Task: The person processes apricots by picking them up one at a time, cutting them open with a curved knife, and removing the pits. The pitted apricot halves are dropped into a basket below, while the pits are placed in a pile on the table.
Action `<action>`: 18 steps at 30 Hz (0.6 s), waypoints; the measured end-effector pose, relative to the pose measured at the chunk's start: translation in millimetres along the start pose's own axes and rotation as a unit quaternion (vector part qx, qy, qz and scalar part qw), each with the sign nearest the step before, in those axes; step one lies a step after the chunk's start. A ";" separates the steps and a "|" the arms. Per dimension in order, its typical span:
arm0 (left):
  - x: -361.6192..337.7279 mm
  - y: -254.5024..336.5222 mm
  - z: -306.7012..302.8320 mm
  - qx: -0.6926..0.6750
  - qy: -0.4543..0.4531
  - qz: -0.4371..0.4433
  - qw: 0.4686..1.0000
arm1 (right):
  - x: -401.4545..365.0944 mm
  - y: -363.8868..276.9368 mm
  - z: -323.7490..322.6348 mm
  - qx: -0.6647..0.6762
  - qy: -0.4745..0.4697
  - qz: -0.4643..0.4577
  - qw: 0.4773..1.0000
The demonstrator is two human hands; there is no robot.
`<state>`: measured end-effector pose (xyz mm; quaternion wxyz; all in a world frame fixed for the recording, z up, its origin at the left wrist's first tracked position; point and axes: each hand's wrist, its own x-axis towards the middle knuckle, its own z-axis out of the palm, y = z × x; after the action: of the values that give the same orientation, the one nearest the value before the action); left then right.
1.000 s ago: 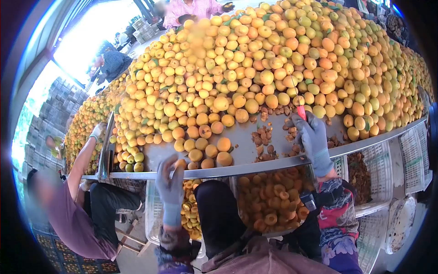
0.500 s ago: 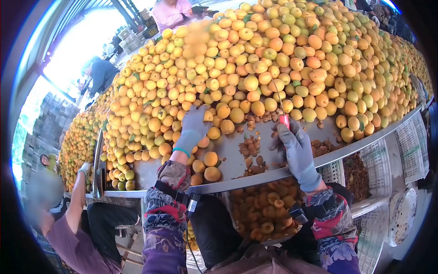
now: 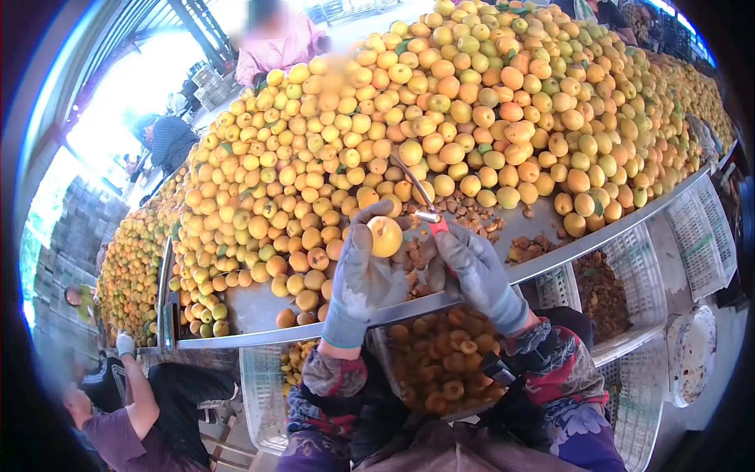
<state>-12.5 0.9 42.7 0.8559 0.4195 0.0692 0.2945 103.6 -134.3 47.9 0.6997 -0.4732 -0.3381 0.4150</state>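
Observation:
My left hand (image 3: 360,271), in a grey glove, grips a yellow apricot (image 3: 385,237) in front of my chest, above the table's near edge. Close to its right, my gloved right hand (image 3: 477,267) is closed around the red handle of a knife (image 3: 429,215). The thin curved blade points up and to the left, apart from the apricot. Beyond both hands rises a large heap of apricots (image 3: 330,149). Brown pits and scraps (image 3: 472,219) lie on the metal tabletop between the hands and the heap.
Under the metal table edge (image 3: 259,337) stands a crate of halved apricots (image 3: 444,362). To the right, a white crate (image 3: 645,275) holds brown scraps. A co-worker (image 3: 145,417) sits at the left; another person in pink (image 3: 275,47) is behind the heap.
My left hand has left the heap with an apricot and come nearer to me, beside the knife. My right hand has shifted slightly left and lower, still holding the knife.

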 end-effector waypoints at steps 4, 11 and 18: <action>3.6 -16.6 11.2 -0.010 -0.019 0.016 1.000 | -4.9 1.6 2.3 -0.013 0.012 -0.016 1.000; 7.5 -19.8 -2.2 0.015 -0.061 0.029 0.998 | -2.4 4.7 8.2 0.038 -0.026 0.024 0.999; 2.7 -18.4 0.2 0.046 -0.020 0.041 0.998 | 1.5 17.1 7.9 -0.027 -0.034 0.003 0.999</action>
<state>-2.0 -6.5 29.2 0.8239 0.4668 0.0482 0.3177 92.9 -126.4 34.4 0.6736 -0.4785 -0.3711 0.4238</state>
